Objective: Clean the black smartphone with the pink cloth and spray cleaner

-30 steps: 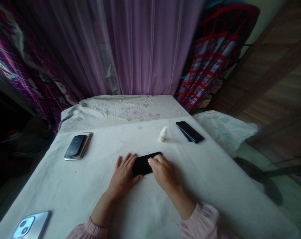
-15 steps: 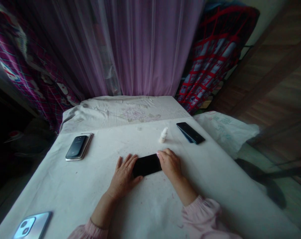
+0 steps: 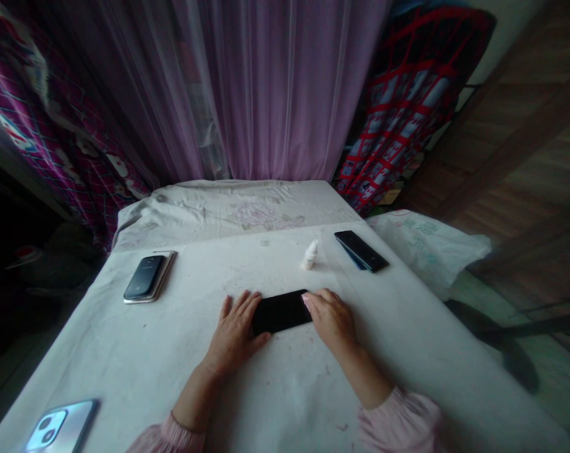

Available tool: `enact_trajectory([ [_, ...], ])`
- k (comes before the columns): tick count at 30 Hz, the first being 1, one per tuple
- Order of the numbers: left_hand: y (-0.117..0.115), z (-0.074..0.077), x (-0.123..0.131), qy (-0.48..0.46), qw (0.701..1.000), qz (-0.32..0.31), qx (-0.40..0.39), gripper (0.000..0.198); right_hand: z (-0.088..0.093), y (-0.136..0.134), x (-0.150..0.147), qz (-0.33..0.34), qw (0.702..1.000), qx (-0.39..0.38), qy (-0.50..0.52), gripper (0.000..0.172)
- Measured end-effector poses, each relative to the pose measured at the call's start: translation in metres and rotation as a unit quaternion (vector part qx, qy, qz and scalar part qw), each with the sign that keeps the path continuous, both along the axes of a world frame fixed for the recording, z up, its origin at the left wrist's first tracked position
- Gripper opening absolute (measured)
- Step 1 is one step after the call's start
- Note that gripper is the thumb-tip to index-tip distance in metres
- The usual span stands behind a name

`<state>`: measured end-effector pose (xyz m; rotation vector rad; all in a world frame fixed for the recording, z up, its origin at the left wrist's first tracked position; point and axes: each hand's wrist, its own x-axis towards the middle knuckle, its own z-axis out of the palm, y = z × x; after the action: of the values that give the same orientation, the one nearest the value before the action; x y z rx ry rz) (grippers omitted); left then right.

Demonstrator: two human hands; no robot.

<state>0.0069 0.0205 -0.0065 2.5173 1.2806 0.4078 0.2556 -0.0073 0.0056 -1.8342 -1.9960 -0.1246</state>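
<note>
A black smartphone lies screen up on the table, slightly tilted, its right end a little farther from me. My left hand grips its left end, fingers along the far edge and thumb at the near edge. At the right end, my right hand rests with its fingers bunched on the screen's corner. A pale pinkish patch shows at those fingertips; whether it is a small cloth or just the nails I cannot tell. Just beyond the right hand stands a small white dropper bottle.
On the white-covered table, two stacked phones lie at left and two more dark phones overlap at right. A silvery-blue phone lies face down at the near left. A white plastic bag hangs beside the right edge.
My right hand has slid a little to the right along the phone, baring more of the screen's right end. The left hand keeps its place on the phone.
</note>
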Motion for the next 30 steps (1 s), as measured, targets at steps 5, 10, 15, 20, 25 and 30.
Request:
enact_trajectory([
  [5, 0.0, 0.0, 0.001, 0.001, 1.0, 0.002, 0.003, 0.072, 0.003, 0.019, -0.022, -0.005, 1.0, -0.008, -0.006, 0.027],
  [10, -0.001, 0.003, 0.003, 0.011, 1.0, 0.012, 0.003, 0.071, 0.006, -0.002, -0.045, 0.061, 0.998, -0.014, 0.012, 0.021],
  [15, -0.002, 0.005, 0.002, 0.007, 1.0, 0.008, 0.0, 0.07, 0.005, -0.024, -0.024, 0.074, 0.997, -0.017, 0.014, 0.019],
  [20, -0.001, 0.005, 0.002, 0.005, 1.0, 0.002, -0.011, 0.07, 0.003, -0.007, 0.0, 0.018, 1.0, -0.013, -0.005, 0.021],
  [25, -0.001, 0.003, 0.001, 0.0, 1.0, 0.003, -0.004, 0.072, 0.006, 0.013, -0.02, 0.005, 1.0, -0.028, -0.01, 0.021],
  [30, -0.001, 0.0, 0.0, -0.007, 1.0, 0.0, 0.008, 0.073, 0.009, -0.003, -0.038, 0.061, 0.998, -0.024, 0.006, 0.019],
])
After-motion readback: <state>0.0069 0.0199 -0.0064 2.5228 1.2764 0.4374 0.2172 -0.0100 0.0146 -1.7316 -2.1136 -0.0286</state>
